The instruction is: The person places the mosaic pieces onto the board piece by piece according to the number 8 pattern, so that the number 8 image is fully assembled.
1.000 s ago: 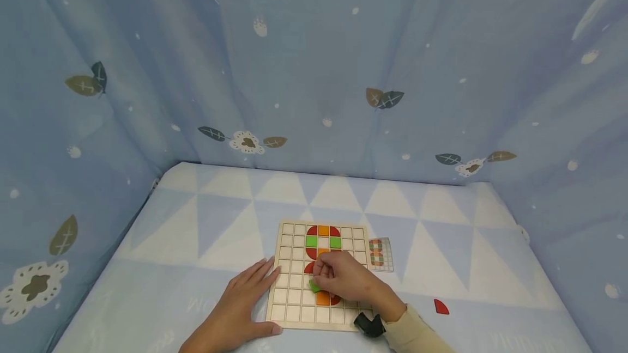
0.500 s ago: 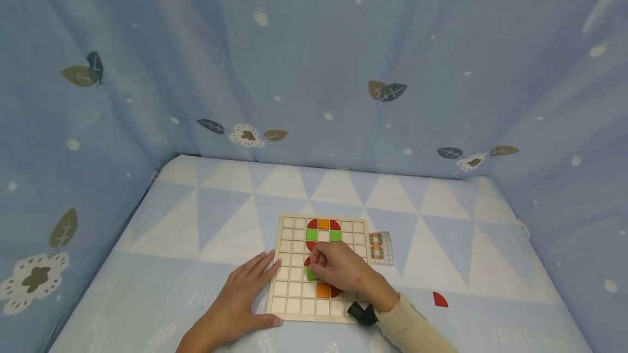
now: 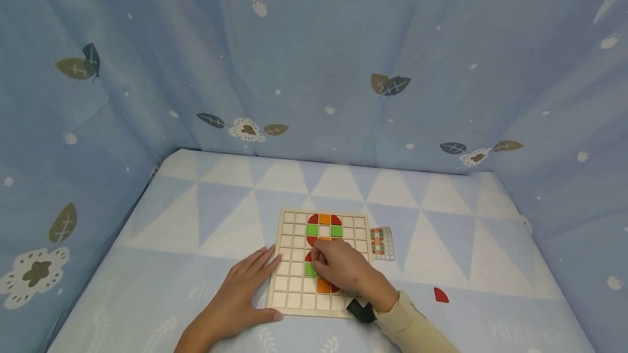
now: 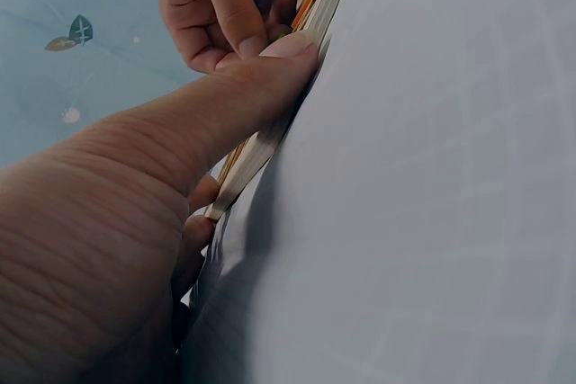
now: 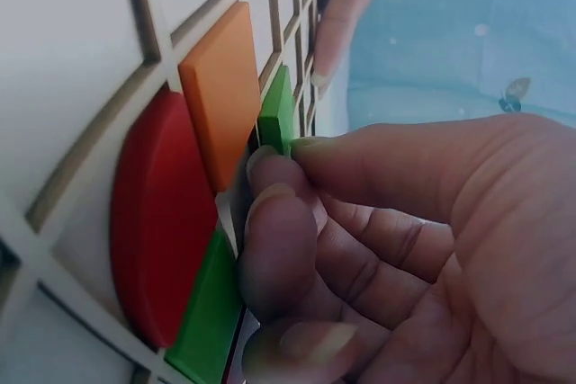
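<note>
The right hand [image 3: 343, 268] pinches a green square tile [image 3: 311, 269] with curled fingertips [image 5: 279, 168], over a cell near the middle of the wooden grid board [image 3: 294, 301]. The left hand [image 3: 245, 293] lies flat and open at the board's 8 o'clock edge. The tile may sit tilted on a rib and not drop in. A sideways push could disturb the orange tile [image 3: 322, 285] at its 5 o'clock.

Board [image 3: 294, 266], card [image 3: 381, 243] on bedsheet [image 3: 196, 222]
</note>
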### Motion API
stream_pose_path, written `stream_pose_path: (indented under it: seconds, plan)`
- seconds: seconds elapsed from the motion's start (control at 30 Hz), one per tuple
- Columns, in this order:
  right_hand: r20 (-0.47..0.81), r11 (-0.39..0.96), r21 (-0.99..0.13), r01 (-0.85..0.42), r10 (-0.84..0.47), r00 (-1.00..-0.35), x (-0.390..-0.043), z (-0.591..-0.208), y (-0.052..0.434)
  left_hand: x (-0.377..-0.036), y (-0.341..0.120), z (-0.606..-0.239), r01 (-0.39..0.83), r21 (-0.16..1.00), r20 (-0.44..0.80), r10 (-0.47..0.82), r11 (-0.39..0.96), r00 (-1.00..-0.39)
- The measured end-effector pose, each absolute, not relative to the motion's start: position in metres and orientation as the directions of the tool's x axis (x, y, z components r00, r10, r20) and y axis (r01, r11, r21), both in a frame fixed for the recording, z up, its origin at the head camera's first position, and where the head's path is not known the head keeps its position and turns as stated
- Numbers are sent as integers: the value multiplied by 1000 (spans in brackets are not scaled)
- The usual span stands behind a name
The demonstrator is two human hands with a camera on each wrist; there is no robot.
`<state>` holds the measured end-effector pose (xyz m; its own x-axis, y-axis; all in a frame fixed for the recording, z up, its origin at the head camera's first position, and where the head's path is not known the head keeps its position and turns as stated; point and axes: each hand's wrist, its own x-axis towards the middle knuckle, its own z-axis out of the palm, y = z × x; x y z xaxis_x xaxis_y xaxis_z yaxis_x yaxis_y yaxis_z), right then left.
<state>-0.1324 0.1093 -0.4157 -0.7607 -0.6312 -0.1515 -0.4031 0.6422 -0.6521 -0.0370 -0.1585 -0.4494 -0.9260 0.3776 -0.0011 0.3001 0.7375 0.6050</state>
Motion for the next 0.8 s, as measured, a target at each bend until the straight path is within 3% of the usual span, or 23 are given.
stream_pose_path:
  seconds: [0.47, 0.67, 0.8]
  plan:
    - [-28, 630, -681, -373, -531, -847, -121, -411, 155, -37, -159, -447, 265, 600, -57, 370, 755, -927]
    - [-26, 599, -662, -451, -620, -784, -115, -415, 148, -38, -162, -449, 260, 607, -50, 362, 751, -931]
    - [0, 608, -575, -548, -670, -743, -112, -415, 131, -38, -158, -452, 263, 634, -35, 367, 727, -929]
